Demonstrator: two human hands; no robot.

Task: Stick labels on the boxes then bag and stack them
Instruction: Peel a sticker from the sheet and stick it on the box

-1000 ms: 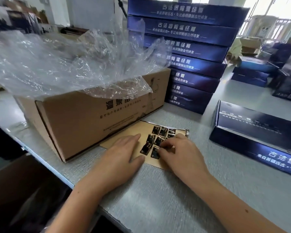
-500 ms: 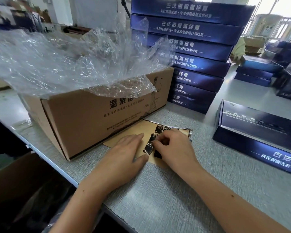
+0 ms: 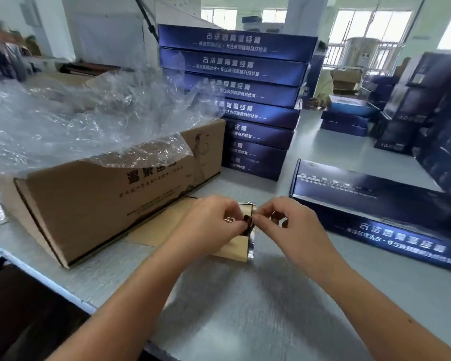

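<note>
Both hands met mid-frame. Our left hand (image 3: 214, 225) & right hand (image 3: 287, 225) each had thumb & fingertips clamped on one small dark glossy label (image 3: 248, 223), held just over the tan backing sheet w/ a silvery edge (image 3: 235, 247). The sheet lay flat on the table below the hands. We couldn't tell if the label was fully off the sheet.

By our reading we were at step 1 for this box: label picked, not yet stuck. The flat dark-blue cardboard box w/ white print (image 3: 375, 204) lay near the right hand, centre right of frame, w/ no bag on it, & was prob. the one to be labelled. Bagging & stacking it were left. The tall stack of dark-blue boxes (image 3: 245, 100), upper centre, suggested a good no. were done, tho we couldn't tell if each was bagged.

The open brown corrugated carton (image 3: 102, 199), at left, held crumpled clear plastic bags (image 3: 76, 118) spilling over its top.

All of it sat on a grey matt tabletop (image 3: 245, 308). The room was bright, w/ windows (image 3: 370, 29) at upper right & more dark-blue boxes (image 3: 432, 113) piled along the right edge.
</note>
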